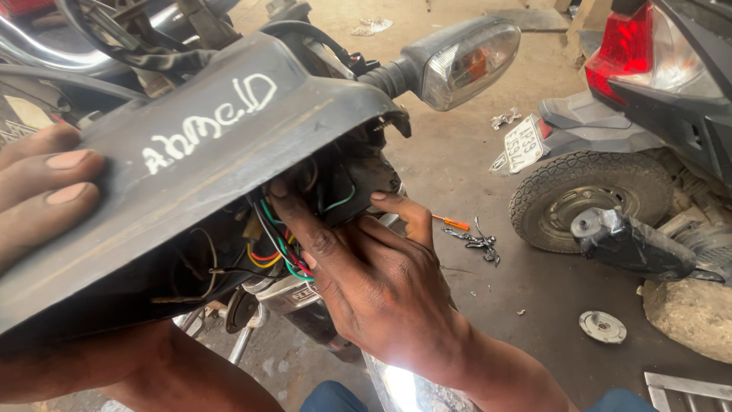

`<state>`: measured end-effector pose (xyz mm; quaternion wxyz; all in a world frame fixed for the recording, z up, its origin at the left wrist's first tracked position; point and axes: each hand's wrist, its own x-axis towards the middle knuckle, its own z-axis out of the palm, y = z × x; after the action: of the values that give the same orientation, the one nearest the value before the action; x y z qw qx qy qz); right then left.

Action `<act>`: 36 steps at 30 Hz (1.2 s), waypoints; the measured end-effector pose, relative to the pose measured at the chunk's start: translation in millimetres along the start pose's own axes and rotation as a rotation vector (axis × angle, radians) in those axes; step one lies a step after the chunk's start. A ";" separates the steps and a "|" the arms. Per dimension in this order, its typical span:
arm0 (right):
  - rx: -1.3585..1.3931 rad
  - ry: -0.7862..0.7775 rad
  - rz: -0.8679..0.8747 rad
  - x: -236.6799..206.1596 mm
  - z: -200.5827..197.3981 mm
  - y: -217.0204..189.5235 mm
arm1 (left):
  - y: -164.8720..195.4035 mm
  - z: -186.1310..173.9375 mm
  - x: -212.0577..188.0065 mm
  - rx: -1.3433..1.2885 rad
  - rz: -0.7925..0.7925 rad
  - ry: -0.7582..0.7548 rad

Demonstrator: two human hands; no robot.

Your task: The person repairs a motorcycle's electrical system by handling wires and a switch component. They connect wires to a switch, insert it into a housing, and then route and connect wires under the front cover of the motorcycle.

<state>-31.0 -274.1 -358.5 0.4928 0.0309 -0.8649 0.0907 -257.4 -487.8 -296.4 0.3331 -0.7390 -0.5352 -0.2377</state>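
Black cowl (191, 175) | left hand (46, 191) grips | right hand (374, 282) in wires (278, 248)

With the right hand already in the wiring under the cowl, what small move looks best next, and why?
Probably draw the wires slightly outward with the right hand: its fingers sit among them under the cowl, which the left hand holds tilted up, and the bundle lies in shadow.

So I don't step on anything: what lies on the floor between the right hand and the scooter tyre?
Head view: an orange-handled screwdriver and a small dark metal piece lie between the right hand and the tyre.
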 end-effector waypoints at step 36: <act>0.079 0.080 -0.258 14.8 -14.8 49.6 | 46.6 81.7 20.7 -0.268 -0.355 0.820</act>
<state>-33.1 -222.1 -344.7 0.5329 0.1576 -0.8291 0.0619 -207.1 -423.2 -347.2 0.3732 -0.5176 -0.4421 -0.6304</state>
